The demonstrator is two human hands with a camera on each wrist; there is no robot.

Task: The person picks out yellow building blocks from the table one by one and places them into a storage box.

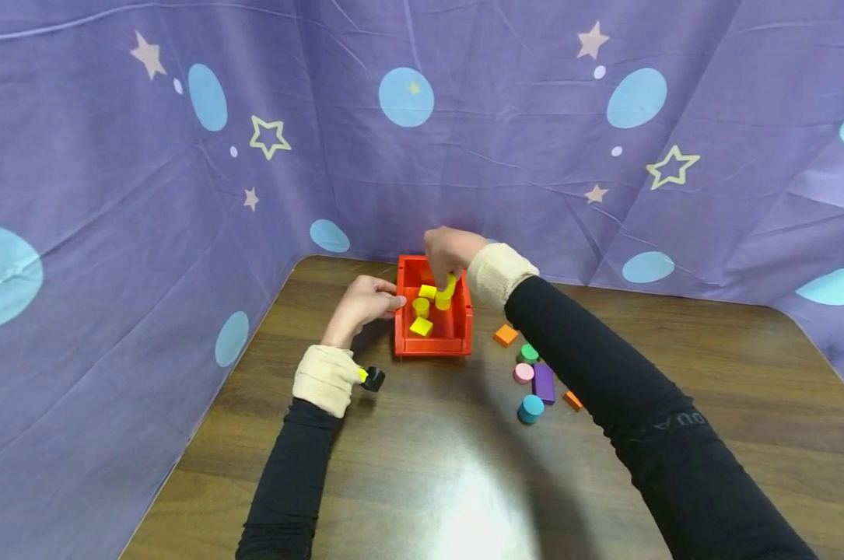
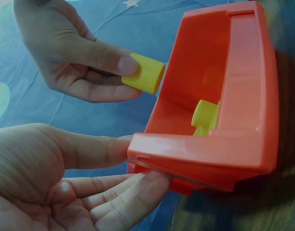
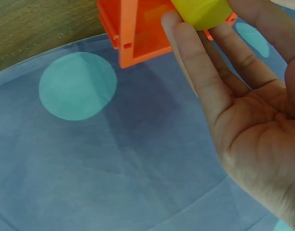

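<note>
My left hand (image 1: pixel 368 305) holds the left wall of a red plastic bin (image 1: pixel 432 348), its thumb on the rim and its fingers against the outside. Over the bin's far right part, my right hand (image 1: pixel 453 250) pinches a yellow cylinder block (image 2: pixel 145 73) between thumb and fingers. In the left wrist view that block is beside the bin's upper edge, above the floor of the bin. Inside lie several yellow blocks, among them a cylinder (image 1: pixel 421 308) and a square block (image 1: pixel 422 327). The right wrist view shows the held yellow block's round end.
Right of the bin, loose blocks lie on the wooden table (image 1: pixel 422 451): an orange block (image 1: pixel 506 335), a green cylinder (image 1: pixel 529 354), a pink one (image 1: pixel 523 373), a purple block (image 1: pixel 544 383), a blue cylinder (image 1: pixel 530 409). A purple curtain (image 1: pixel 464 117) hangs behind.
</note>
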